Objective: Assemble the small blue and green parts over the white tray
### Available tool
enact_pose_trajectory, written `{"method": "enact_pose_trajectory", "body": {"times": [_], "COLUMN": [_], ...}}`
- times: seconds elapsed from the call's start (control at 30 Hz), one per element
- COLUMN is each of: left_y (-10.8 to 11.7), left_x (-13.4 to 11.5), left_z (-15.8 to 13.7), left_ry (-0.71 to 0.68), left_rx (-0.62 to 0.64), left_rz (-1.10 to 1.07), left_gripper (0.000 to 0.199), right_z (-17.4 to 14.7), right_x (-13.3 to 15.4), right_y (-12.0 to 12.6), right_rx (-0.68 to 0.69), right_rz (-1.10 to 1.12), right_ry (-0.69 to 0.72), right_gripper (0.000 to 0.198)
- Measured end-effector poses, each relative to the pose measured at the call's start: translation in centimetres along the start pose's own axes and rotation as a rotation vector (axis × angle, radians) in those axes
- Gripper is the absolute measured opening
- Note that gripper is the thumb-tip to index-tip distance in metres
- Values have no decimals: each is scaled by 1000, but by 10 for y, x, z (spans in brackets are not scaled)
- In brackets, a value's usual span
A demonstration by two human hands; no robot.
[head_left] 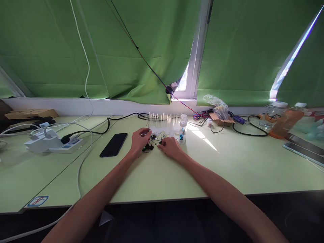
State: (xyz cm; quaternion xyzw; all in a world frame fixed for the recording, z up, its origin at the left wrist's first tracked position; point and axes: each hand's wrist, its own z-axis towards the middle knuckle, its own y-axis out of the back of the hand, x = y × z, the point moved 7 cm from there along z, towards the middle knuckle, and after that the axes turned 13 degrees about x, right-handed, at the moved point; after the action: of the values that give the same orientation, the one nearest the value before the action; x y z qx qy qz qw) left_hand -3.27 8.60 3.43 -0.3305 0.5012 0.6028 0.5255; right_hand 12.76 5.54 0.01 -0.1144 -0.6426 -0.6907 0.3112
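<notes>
A small heap of electronic components (152,137), some black, some with thin metal leads, lies on the table between my hands. My left hand (139,141) is at the heap's left side, thumb and fingers pinched together around something too small to name. My right hand (172,147) rests low on the right side, fingertips closed on a small black component (160,142). A row of clear plastic containers (162,124) stands just behind the heap. Right of them are small clear vials with white caps; the front vial (182,133) has blue pieces inside.
A black phone (113,145) lies left of my hands, near a white power strip (65,146) with plugs and cables. Behind to the right are a cardboard box (221,120) with a plastic bag, black cords, an orange bottle (287,121) and another phone (303,152).
</notes>
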Motion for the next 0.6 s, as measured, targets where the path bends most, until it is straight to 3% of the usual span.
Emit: {"method": "enact_pose_trajectory", "body": {"times": [0.43,0.6], "left_y": [8,5], "left_x": [8,2], "left_z": [5,2], "left_ry": [-21,-16], "left_rx": [-49,-10], "left_rz": [43,47], "left_gripper": [28,27], "right_z": [-2,-3], "right_x": [-4,-3], "right_y": [0,4], "right_rx": [20,-46], "right_rz": [-52,-76], "right_ry": [-65,-72], "right_gripper": [23,25]}}
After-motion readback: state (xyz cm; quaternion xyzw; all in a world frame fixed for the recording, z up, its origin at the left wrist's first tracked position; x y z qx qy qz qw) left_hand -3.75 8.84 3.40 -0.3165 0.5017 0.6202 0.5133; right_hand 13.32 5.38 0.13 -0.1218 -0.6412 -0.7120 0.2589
